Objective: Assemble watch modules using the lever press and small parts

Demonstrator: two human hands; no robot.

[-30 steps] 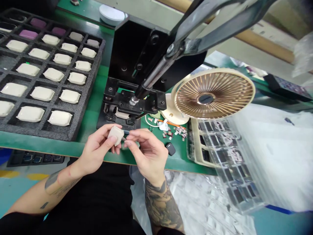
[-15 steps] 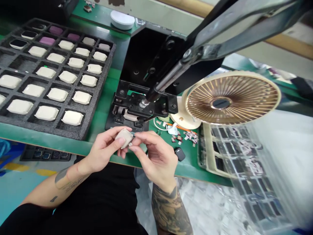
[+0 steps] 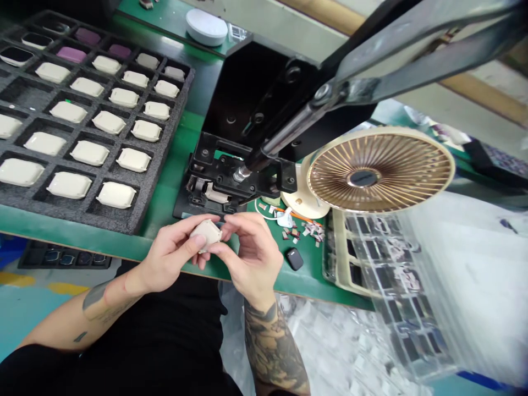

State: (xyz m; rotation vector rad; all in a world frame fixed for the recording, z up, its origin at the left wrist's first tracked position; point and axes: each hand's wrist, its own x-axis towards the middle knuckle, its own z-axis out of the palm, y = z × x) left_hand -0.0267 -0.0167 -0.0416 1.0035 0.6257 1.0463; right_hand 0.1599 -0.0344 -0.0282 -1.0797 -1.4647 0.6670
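Observation:
A cream watch-shaped case (image 3: 207, 235) is pinched between the thumb and fingers of my left hand (image 3: 167, 256), in front of the black press. My right hand (image 3: 251, 253) has its thumb and fingertips at the case's right edge, fingers bent together; whether it grips the case or some small part there is too small to tell. Another pale case (image 3: 217, 192) sits in the fixture of the press (image 3: 231, 176). To the left, a dark foam tray (image 3: 142, 212) holds several cream cases, a few purple ones and dark-faced ones.
The press's metal lever (image 3: 297, 124) slants up to the right. A round gold fan (image 3: 381, 170) stands right of it. Small parts (image 3: 315, 231) and a black box (image 3: 294, 258) lie on the green table (image 3: 264, 278). Clear plastic trays (image 3: 396, 297) stand at the right.
My right hand's fingertips have shifted along the case's right edge, and the small bit seen there before is no longer visible. The view has also shifted slightly.

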